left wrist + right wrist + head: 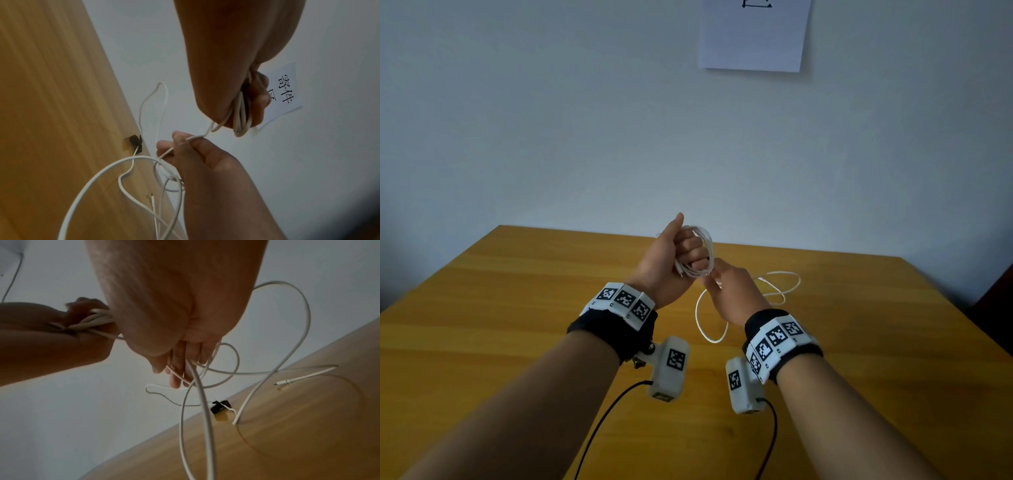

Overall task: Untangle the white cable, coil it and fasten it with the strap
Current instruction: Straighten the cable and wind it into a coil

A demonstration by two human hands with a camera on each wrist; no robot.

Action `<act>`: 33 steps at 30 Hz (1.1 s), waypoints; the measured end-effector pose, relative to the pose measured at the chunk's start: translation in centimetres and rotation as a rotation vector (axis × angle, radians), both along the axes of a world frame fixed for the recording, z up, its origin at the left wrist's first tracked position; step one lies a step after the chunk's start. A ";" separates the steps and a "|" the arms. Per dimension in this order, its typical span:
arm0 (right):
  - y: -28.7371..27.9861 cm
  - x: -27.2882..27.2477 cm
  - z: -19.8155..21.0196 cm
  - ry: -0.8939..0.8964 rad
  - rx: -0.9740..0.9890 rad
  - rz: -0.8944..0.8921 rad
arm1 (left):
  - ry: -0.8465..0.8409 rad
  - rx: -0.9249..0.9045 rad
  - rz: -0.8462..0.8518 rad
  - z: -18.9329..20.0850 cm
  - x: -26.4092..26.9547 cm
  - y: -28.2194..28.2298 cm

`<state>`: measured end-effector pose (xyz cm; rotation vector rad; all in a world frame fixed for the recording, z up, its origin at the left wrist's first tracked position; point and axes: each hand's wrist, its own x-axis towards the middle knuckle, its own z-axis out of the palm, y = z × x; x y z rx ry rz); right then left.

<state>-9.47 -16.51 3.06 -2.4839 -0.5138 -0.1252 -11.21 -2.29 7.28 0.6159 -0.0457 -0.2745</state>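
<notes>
Cable (702,253) gripped between both hands

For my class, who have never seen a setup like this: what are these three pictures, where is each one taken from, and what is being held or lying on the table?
No machine here: a person works bare-handed, wearing cameras. One picture comes from the head, looking down; the other two come from cameras on each wrist. The left hand grips a bundle of finished loops of the white cable. The right hand pinches the loose stretch leading into that bundle. The rest of the cable trails in loops over the wooden table, its plug lying free. A small black strap sits on the cable near the table's far edge.
</notes>
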 end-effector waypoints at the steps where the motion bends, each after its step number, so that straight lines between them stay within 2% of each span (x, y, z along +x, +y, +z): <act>1: 0.0 -0.2 -0.1 -0.004 -0.017 0.009 | -0.009 -0.023 0.026 0.1 0.0 -0.2; 8: -0.3 -1.1 0.1 -0.016 -0.099 0.032 | -0.092 -0.055 0.231 0.7 0.5 -0.3; 12: -0.3 -1.3 0.3 -0.057 -0.210 0.037 | -0.175 0.098 0.325 0.8 0.7 -0.3; 16: -0.6 -1.4 0.6 -0.087 -0.319 0.056 | -0.264 0.483 0.475 0.4 1.4 -0.2; 19: -0.7 -1.4 0.5 -0.078 -0.357 0.070 | -0.316 0.867 0.554 -0.4 1.5 0.1; 22: -0.8 -1.5 0.8 -0.097 -0.354 0.071 | -0.401 1.093 0.621 -0.9 1.1 -0.3; 26: -0.8 -2.2 2.0 -0.189 -0.400 0.114 | -0.518 1.361 0.558 -1.6 1.4 -0.8; 30: -1.0 -2.4 2.7 -0.233 -0.493 0.104 | -0.678 1.790 0.519 -2.9 1.5 -0.2; 33: -1.2 -2.4 2.9 -0.246 -0.512 0.072 | -0.736 2.084 0.506 -3.1 0.8 0.0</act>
